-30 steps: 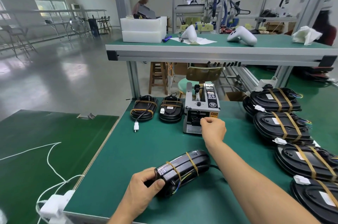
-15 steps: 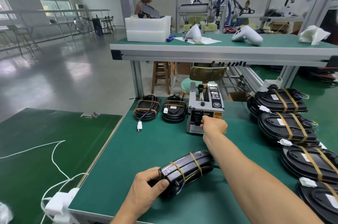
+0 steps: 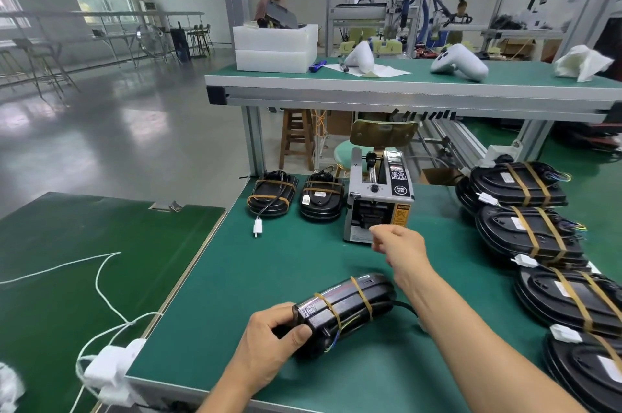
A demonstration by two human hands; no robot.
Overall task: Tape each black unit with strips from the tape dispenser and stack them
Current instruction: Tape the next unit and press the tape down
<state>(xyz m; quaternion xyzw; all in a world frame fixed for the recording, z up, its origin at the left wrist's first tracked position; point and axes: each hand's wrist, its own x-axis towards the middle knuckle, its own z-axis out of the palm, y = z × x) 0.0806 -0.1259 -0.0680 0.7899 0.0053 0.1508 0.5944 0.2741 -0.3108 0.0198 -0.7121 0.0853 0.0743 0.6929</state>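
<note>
**Taping a black unit at a green workbench**

Seen from above, looking down at two bare forearms. Lower centre: left hand [image 3: 269, 342] wrapped around the near end of a black unit [image 3: 343, 311], thumb on top, fingers curled beneath, tipping it on edge on the green table [image 3: 269, 264]. Two tan tape bands already around it, thin coloured wires showing underneath. Centre: right hand [image 3: 399, 249] just in front of the tape dispenser [image 3: 378, 202], thumb and forefinger pinched together; strip between them too faint to confirm. Right edge: row of taped units [image 3: 528, 234], overlapping. Beyond the dispenser's left: two more units [image 3: 296, 197], flat.

Likely a rigid, glossy plastic shell, moderately light, somewhat slippery. Best held at the narrow end, clear of wires and fresh tape.
</note>
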